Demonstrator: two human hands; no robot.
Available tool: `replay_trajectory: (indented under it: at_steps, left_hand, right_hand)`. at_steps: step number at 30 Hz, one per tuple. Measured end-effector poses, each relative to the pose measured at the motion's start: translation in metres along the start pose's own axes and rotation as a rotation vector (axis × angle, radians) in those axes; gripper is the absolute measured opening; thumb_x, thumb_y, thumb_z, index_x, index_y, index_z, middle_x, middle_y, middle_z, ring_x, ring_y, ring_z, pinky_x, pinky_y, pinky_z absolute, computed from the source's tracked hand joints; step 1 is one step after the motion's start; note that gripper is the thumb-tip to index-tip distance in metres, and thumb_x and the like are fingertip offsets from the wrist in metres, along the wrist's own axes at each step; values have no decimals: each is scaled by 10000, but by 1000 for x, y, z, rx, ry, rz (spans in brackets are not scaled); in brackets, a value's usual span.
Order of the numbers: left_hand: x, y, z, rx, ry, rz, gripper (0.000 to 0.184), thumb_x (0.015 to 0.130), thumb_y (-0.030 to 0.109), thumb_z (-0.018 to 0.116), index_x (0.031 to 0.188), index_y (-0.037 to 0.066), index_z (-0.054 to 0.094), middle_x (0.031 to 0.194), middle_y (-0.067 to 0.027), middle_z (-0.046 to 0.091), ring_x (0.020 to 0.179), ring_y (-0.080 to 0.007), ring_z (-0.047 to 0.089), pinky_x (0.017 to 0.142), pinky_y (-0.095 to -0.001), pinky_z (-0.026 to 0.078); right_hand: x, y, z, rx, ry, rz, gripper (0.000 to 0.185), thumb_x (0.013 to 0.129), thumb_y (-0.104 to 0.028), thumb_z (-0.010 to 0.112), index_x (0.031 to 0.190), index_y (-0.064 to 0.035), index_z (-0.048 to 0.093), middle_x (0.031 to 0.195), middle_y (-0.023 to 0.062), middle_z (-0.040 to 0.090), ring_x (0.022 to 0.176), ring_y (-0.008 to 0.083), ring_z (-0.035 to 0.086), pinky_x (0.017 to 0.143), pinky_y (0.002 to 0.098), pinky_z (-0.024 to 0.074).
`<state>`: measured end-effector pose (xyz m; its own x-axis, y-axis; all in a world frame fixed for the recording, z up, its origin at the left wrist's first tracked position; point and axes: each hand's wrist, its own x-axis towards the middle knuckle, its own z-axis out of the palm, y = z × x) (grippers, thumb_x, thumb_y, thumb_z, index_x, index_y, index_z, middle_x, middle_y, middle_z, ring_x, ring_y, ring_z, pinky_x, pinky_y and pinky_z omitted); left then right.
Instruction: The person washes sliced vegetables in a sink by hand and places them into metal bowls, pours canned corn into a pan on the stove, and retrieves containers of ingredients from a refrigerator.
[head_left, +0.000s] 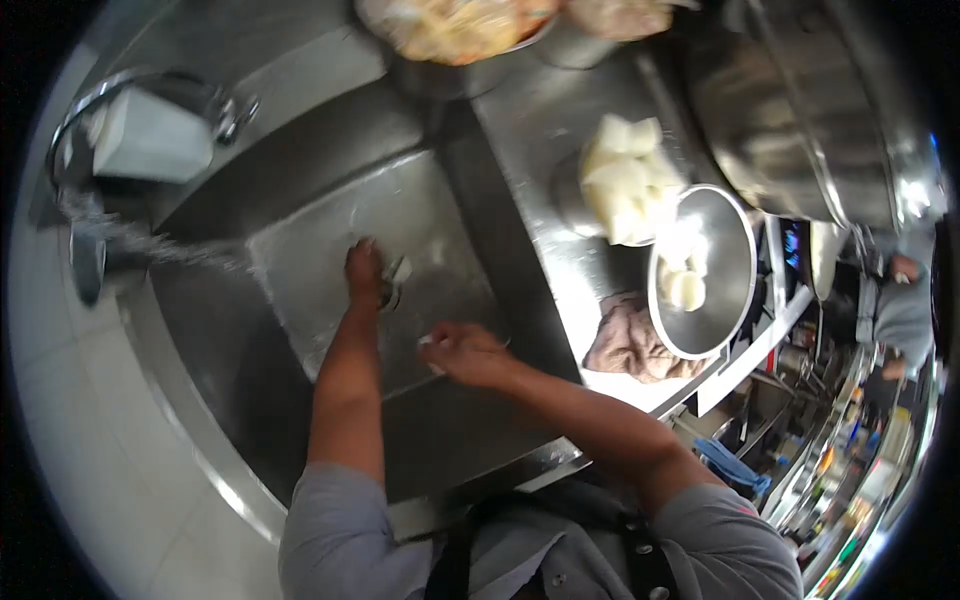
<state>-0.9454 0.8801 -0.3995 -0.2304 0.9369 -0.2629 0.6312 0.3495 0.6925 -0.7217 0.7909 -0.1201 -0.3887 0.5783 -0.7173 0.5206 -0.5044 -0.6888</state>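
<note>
Both of my hands are inside a metal sink (300, 240). My left hand (365, 265) reaches low over the sink floor, beside a small metal piece with a whitish part (397, 278) that may be the drain fitting. Its fingers are blurred, and I cannot tell whether they grip anything. Nearer to me, my right hand (468, 352) is closed. A bit of something white (428, 345) sticks out from its fingers, too small and blurred to name. A stream of water (165, 243) runs into the sink from the left.
On the right counter stand a metal bowl (735, 285) with pale pieces, a heap of pale peeled produce (630, 185) and a crumpled brown cloth (640, 345). Beyond is a big steel pot (790, 110). A white container (150, 138) sits by the tap. Another person (905, 310) is at far right.
</note>
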Motion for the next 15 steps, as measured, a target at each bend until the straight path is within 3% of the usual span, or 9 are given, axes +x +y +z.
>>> replay_trajectory:
  at_steps: [2, 5, 8, 11, 14, 15]
  left_hand:
    - [-27, 32, -2, -256, 247, -102, 224, 878, 168, 529, 1030, 52, 646, 1044, -163, 608, 933, -347, 600, 791, -427, 476]
    - [-46, 71, -16, 152, -2, -163, 199, 881, 162, 524, 968, 27, 640, 1028, -175, 611, 941, -362, 593, 804, -433, 476]
    - [-56, 89, -14, 325, -104, 77, 201, 865, 180, 545, 968, 30, 631, 1028, -187, 611, 949, -371, 590, 815, -442, 477]
    - [-41, 47, 28, 351, -165, 314, 246, 829, 210, 589, 1005, 40, 617, 1040, -198, 609, 963, -366, 591, 830, -445, 478]
    - [-47, 50, 35, 462, -347, 156, 287, 796, 224, 612, 1016, 40, 620, 1004, -205, 621, 943, -369, 597, 825, -442, 479]
    - [-55, 48, 38, 414, -264, 202, 274, 796, 221, 610, 998, 37, 628, 987, -202, 627, 939, -369, 599, 824, -440, 478]
  right_hand:
    - [-42, -15, -10, 50, 24, -67, 365, 825, -384, 640, 927, -39, 575, 797, 105, 639, 772, 192, 633, 714, 330, 482]
    - [-89, -27, -38, -57, 32, 45, 369, 823, -365, 643, 953, -28, 572, 812, 103, 656, 797, 198, 642, 725, 331, 481]
    - [-115, -11, -50, -138, 140, 104, 365, 821, -354, 642, 975, -30, 573, 804, 113, 652, 815, 208, 641, 740, 334, 479]
    - [-129, 2, -55, -98, 170, 105, 380, 839, -363, 637, 1003, -26, 573, 883, 140, 646, 827, 217, 642, 753, 342, 482]
    - [-143, -12, -60, -106, 198, 52, 383, 851, -355, 648, 1032, -25, 573, 920, 132, 633, 842, 201, 628, 755, 328, 482]
    - [-150, -21, -64, -83, 189, 24, 380, 850, -347, 654, 1038, -27, 574, 917, 128, 631, 853, 195, 623, 757, 321, 481]
